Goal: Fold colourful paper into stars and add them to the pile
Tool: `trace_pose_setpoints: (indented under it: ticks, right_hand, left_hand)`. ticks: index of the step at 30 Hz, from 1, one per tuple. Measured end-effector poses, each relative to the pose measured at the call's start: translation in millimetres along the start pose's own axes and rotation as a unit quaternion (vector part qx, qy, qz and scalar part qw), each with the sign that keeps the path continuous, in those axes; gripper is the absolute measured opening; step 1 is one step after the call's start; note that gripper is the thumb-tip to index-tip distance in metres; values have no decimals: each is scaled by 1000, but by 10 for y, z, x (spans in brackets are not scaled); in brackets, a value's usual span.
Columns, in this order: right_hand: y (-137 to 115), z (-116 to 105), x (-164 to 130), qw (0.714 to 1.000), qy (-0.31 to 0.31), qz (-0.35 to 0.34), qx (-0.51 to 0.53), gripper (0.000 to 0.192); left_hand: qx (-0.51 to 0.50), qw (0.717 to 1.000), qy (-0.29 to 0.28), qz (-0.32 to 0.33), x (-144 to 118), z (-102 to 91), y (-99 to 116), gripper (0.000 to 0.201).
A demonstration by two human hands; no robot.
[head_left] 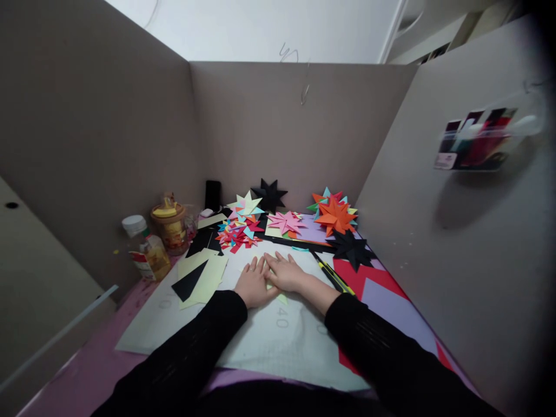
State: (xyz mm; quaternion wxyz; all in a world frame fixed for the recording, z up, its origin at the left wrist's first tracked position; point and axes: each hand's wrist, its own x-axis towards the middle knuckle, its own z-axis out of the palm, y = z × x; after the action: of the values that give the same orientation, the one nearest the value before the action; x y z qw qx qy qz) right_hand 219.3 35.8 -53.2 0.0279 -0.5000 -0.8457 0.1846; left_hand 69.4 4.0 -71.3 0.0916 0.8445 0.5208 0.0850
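While both hands press one pale yellow paper (pixel 281 297), left hand (pixel 253 285), right hand (pixel 285 273), fingers together flat, two black stars (pixel 351 248).

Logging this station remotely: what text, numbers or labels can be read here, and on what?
"40": printed on the cutting mat, near the hands.
Fainter mat numbers: too dim to read.
Bottle label: blurred.
Jar label: blurred.
Packet on right wall: label unreadable.

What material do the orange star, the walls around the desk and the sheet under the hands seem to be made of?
Orange star: folded matte paper, with sharp creases. Walls: probably brown cardboard, plain and dull, bent at the corners. Sheet: likely a pale cutting mat with printed numbers. Both hands, left hand and right hand, press yellow paper.
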Motion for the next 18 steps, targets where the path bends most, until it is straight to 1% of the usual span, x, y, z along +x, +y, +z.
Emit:
trace_pose_setpoints:
  ticks: [2, 5, 7, 9, 12, 14, 15, 16, 18]
  right_hand:
    - [-10, -30, 10, 1000, 21, 4, -7, 67]
    - [-3, -144, 25, 996, 91, 9, -12, 63]
    - [51, -248, 30, 988, 147, 37, 0, 61]
    - [151, -341, 15, 979, 186, 83, 30, 59]
    - [343, -399, -61, 970, 193, 115, 95, 56]
    - [459, -371, -134, 962, 182, 132, 153, 48]
    - [507, -342, -169, 954, 177, 150, 187, 43]
    - [546, -308, -200, 943, 174, 175, 223, 38]
    - [594, -239, -244, 915, 165, 223, 292, 29]
  left_hand:
    - [3, 1000, -8, 1, -6, -16, 0, 89]
    - [5, 1000, -23, -11, -12, -46, 6, 86]
    - [4, 999, -29, -19, -13, -56, 11, 84]
    - [2, 999, -29, -21, -14, -51, 12, 82]
    - [-1, 1000, -18, -14, -20, -41, 12, 80]
    - [-7, 1000, -9, -14, -26, -64, 10, 79]
    - [-13, 1000, -1, -18, -29, -90, 5, 77]
    - [-22, 999, 16, -25, -31, -124, -5, 74]
    - [-52, 994, 79, -46, -30, -201, -51, 61]
